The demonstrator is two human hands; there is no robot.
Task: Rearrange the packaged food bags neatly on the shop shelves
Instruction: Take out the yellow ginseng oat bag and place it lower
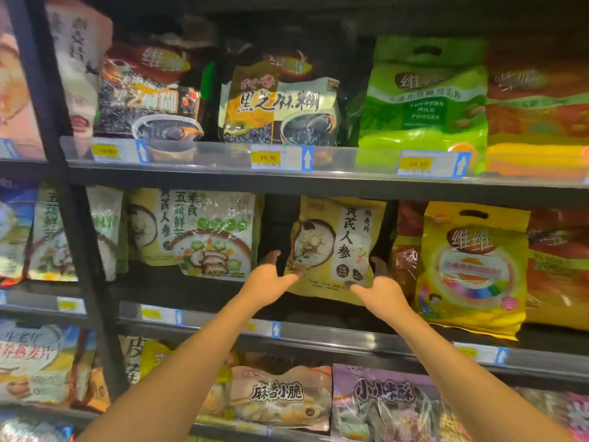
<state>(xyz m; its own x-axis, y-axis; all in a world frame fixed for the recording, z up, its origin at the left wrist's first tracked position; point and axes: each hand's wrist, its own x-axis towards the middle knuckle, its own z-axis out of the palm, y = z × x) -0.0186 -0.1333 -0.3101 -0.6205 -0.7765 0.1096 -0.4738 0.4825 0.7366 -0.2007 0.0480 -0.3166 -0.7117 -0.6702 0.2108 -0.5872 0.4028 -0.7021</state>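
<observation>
while left hand point(271, 279) and right hand point(379, 295) pinch its lower corners, pale yellow bag point(344, 244), bowl picture, black characters

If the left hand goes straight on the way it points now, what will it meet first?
Most likely the yellow bag, whose lower left corner the left hand pinches; beyond it lies a dark gap, depth unclear.

Top-L bags point(79, 59) blurred, txt unreadable; orange bags point(538, 122) cut by R edge.
</observation>
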